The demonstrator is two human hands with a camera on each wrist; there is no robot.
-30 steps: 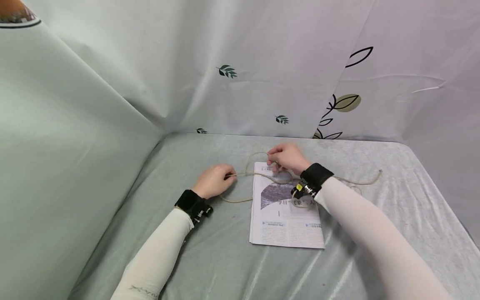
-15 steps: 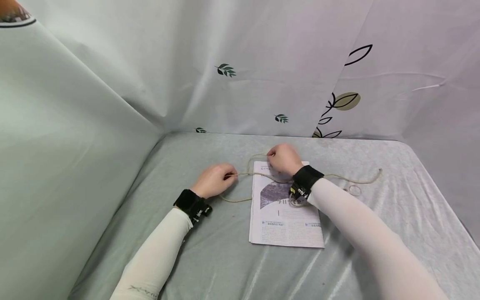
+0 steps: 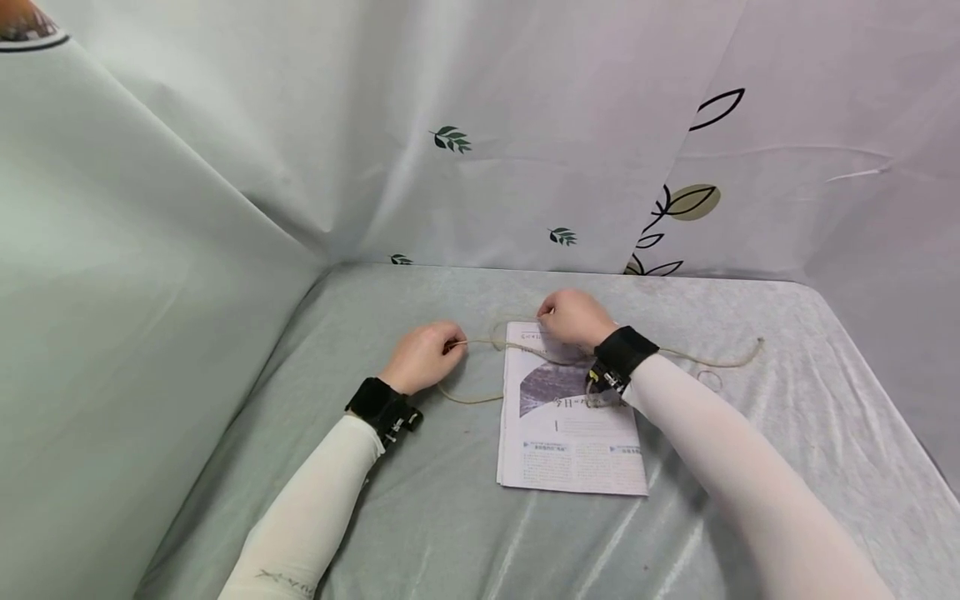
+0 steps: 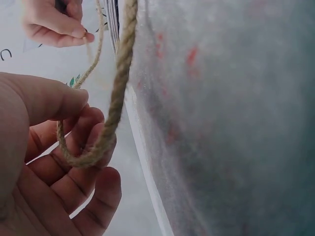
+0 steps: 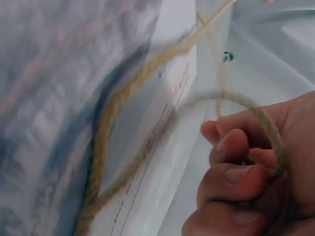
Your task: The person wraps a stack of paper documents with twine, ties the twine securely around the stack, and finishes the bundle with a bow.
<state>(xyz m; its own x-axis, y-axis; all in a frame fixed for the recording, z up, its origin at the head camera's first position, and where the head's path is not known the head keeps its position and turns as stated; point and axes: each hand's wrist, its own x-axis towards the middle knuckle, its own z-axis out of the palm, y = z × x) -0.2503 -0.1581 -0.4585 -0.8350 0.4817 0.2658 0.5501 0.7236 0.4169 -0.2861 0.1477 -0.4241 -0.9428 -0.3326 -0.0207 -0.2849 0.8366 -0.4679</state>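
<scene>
A folded newspaper (image 3: 583, 454) lies on the cloth-covered table, with beige twine (image 3: 551, 360) running across its upper part. Left of the paper, my left hand (image 3: 425, 357) pinches the twine between thumb and forefinger; in the left wrist view the strand (image 4: 120, 73) curves down past the other fingers. My right hand (image 3: 576, 318) is over the newspaper's far edge. In the right wrist view its thumb and forefinger pinch a thin strand (image 5: 221, 101), and another part of the twine loops into the curled fingers. Between the hands, the strands cross near the paper's left edge.
A twine tail (image 3: 723, 364) stretches to the right of the paper, near a small thin ring (image 3: 709, 381). The grey table cover (image 3: 420, 533) extends around the paper. Pale hanging cloth (image 3: 495, 167) with leaf prints stands behind, and more cloth is on the left.
My right hand has turned so its fingers are less visible, and moved slightly. The twine loop between the hands has shrunk. My left hand has shifted slightly up and left, still gripping twine.
</scene>
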